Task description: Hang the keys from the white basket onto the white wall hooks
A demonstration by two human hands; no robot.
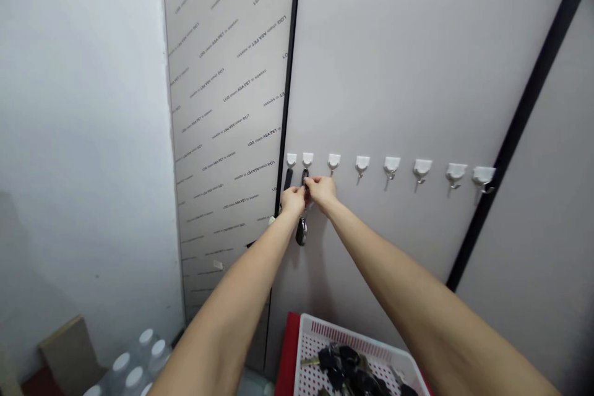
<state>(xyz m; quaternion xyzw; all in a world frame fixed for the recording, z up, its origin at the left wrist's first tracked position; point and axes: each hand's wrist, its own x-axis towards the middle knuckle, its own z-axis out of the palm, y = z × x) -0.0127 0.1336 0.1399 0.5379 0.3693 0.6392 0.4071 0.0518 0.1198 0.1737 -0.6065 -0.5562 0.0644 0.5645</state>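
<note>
Both hands meet just below the second white hook [307,159] from the left on the grey cabinet door. My left hand [293,200] is closed, its fingertips pinching the black strap of a keychain [305,174]. From the other side my right hand [322,190] pinches the same keychain. Its black and silver key fob [301,232] dangles under the fingers. The keychain's top reaches the hook; whether it is looped over cannot be made out. On the first hook [291,159] hangs another black strap [288,179], its lower part hidden behind my left hand.
Several more white hooks [392,164] run in a row to the right. Below, a white perforated basket [357,331] holds a pile of keys and black fobs [348,366], on something red [288,346]. White-capped bottles [134,376] stand at lower left near a brown board [72,352].
</note>
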